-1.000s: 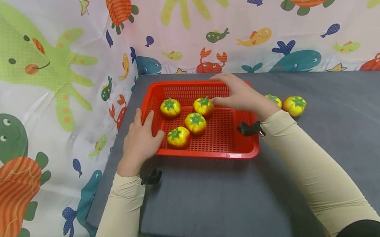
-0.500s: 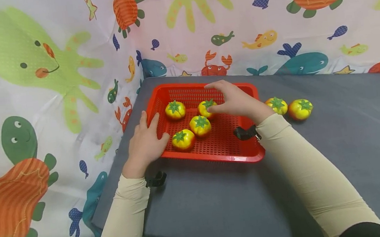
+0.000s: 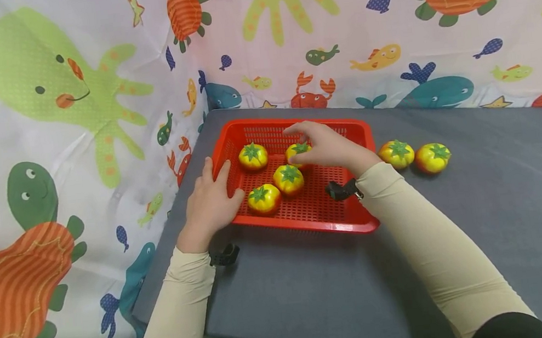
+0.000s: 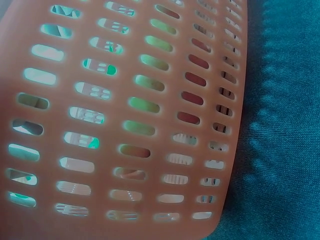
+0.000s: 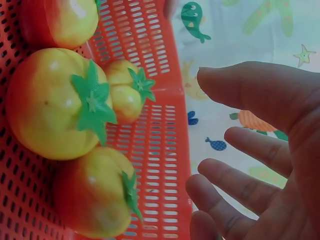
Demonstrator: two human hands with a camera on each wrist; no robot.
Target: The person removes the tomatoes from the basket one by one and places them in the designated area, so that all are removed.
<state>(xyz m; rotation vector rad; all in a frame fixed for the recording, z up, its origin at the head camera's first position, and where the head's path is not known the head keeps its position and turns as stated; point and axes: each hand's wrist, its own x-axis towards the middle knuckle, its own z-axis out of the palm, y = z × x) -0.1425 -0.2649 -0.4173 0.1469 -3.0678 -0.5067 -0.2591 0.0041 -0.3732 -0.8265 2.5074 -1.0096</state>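
Note:
The red slotted plastic basket holds several yellow-and-red tomatoes with green star-shaped tops, among them a front one and a middle one. My left hand rests against the basket's left rim with its fingers spread. Over the basket's back part is my right hand, partly covering the back-right tomato in the head view. In the right wrist view its fingers and thumb are apart, with nothing between them, clear of the tomatoes. The left wrist view shows only the basket's side wall and cloth.
Two more tomatoes sit side by side on the grey tablecloth, right of the basket. A curtain with sea animals hangs behind and at the left. The table's front edge lies below the hands.
My right hand has drifted left over the basket, uncovering more of the two tomatoes outside it. My left hand keeps its place at the rim. The head view has shifted slightly.

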